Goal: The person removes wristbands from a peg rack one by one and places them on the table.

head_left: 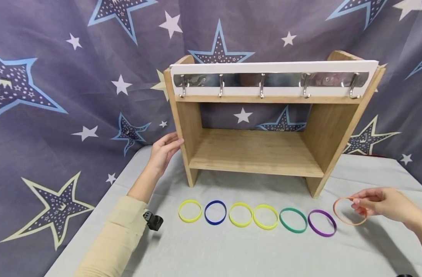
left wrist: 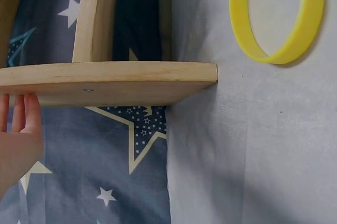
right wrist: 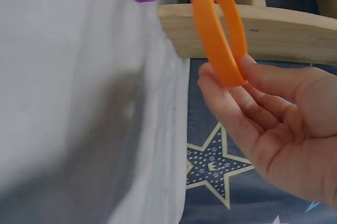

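My right hand [head_left: 382, 204] pinches an orange silicone wristband [right wrist: 213, 34] between thumb and fingers, above the table at the right end of a row of bands. My left hand [head_left: 164, 152] touches the outer left side of a wooden shelf rack [head_left: 256, 150] with straight fingers [left wrist: 32, 113]. Along the row lie a yellow wristband [head_left: 180, 216], a blue wristband [head_left: 206, 216], two more yellow ones, a green wristband [head_left: 283, 223] and a purple wristband [head_left: 312, 227]. Across the rack's top runs a metal hook rail [head_left: 242, 80] with several bare hooks.
The rack stands on a table with a pale grey cloth [head_left: 211, 254], behind the row of bands. A dark star-patterned curtain [head_left: 103, 84] hangs behind and at both sides. A small black device [head_left: 153, 221] is fixed at the left sleeve cuff.
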`<state>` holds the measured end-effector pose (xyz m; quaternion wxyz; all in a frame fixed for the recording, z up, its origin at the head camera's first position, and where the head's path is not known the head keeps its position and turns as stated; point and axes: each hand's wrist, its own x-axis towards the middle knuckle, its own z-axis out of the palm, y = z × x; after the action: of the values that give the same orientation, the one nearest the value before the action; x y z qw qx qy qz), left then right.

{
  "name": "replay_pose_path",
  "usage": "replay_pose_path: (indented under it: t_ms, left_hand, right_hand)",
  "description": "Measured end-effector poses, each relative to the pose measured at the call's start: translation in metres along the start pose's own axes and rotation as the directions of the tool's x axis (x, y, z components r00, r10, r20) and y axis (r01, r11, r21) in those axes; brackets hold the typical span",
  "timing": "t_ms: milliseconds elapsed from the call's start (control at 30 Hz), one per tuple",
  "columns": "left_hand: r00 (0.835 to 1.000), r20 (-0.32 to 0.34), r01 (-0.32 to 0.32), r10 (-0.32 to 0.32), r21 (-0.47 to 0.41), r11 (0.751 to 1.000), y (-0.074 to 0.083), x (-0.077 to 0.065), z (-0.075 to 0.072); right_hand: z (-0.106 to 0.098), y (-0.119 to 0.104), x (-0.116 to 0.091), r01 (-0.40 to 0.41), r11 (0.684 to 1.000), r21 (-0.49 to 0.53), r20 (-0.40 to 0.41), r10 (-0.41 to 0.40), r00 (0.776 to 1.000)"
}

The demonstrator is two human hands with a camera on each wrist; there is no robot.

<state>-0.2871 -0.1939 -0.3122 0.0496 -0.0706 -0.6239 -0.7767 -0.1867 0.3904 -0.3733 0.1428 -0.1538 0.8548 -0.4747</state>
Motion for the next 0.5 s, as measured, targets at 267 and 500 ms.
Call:
replay_pose_path:
  t_ms: [267, 500]
  left_hand:
    - [1.000, -0.004, 0.014, -0.014, 0.016, 1.000, -0.003, 0.000, 0.000]
    - [1.000, -0.005, 0.012, -0.012, 0.019, 1.000, -0.003, 0.001, -0.002]
  right_hand:
    - [0.007, 0.010, -0.005, -0.105, 0.988, -0.117, 0.062, 0.113, 0.992]
    - [0.015, 0.012, -0.006, -0.140, 0.978, -0.156, 0.038, 0.148, 0.988]
